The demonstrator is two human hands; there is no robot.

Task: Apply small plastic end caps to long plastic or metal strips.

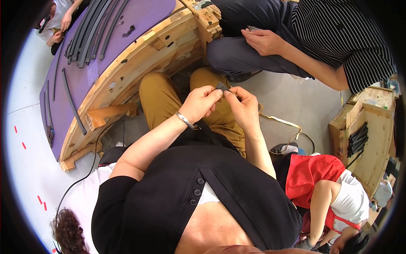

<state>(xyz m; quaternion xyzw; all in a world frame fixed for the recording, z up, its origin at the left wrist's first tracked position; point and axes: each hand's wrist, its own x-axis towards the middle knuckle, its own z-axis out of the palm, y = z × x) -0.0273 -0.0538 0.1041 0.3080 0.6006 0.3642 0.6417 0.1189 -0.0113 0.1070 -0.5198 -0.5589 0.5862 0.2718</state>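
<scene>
Both my hands meet above my knees in mustard trousers. My left hand (198, 103), with a silver bracelet on the wrist, pinches a small dark grey rubber piece (221, 87) between thumb and fingers. My right hand (244, 106) grips the same piece from the other side; a thin pale strip seems to trail from it. Most of the piece is hidden by my fingers.
A wooden pallet bench (139, 59) with a purple mat (93, 46) carrying several long dark rubber strips (89, 29) lies at left. A person in a striped shirt (334, 29) sits opposite. A wooden crate (372, 131) holding dark strips stands right; another person in red (313, 173) crouches below it.
</scene>
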